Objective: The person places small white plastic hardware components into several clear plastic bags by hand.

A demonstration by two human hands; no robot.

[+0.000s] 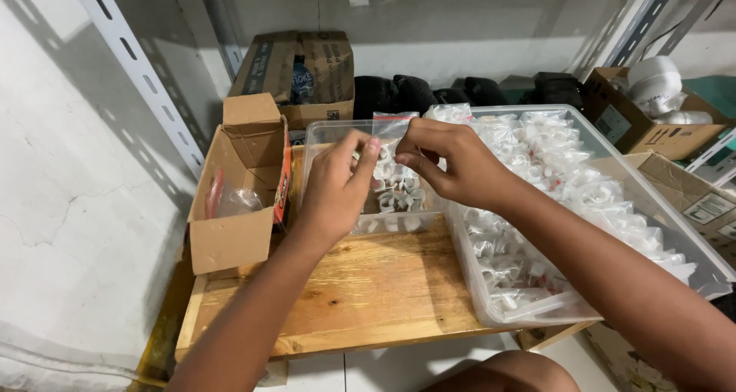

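My left hand [336, 183] and my right hand [446, 162] together pinch the top edge of a small clear zip bag [395, 176] with a red seal strip. The bag hangs upright between them and holds several small white plastic clips. It is held above a small clear plastic tub [314, 143] that also contains white clips. Both hands hover over the back of a wooden board [368, 292].
A large clear bin [694, 246] at the right is full of filled clip bags. An open cardboard box [234, 235] with empty bags stands at the left. More cardboard boxes [303, 70] and dark objects line the back of the shelf. A white wall is at the left.
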